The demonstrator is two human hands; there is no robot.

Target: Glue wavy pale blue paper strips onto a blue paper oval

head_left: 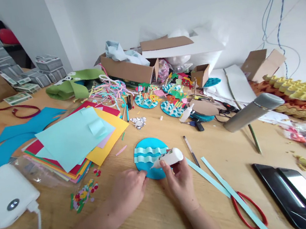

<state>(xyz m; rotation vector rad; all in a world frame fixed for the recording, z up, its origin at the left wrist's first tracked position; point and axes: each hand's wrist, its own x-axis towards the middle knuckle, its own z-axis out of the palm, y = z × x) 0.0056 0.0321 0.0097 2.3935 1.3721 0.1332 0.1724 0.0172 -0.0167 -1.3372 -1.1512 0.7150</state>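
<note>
A blue paper disc [151, 174] lies on the table in front of me, with two wavy light-blue paper strips [148, 158] across its upper half. My right hand [180, 182] is closed around a white glue bottle [174, 156], tilted so its nozzle points left and down at the disc below the strips. Whether the nozzle touches the paper I cannot tell. My left hand [130, 190] has its fingers curled together at the disc's lower left edge, pinching or pressing it. Right of the disc lie a pen [191, 151], two flat light-blue strips [210, 179] and red-handled scissors [252, 207].
Coloured paper sheets [63, 141], paper scraps [83, 196] and a white power bank [6, 195] are at left. Finished-looking paper fish crafts [173, 107] stand farther back before open boxes [128, 69]. A metal flask [254, 111] and two black phones [295, 192] are at right.
</note>
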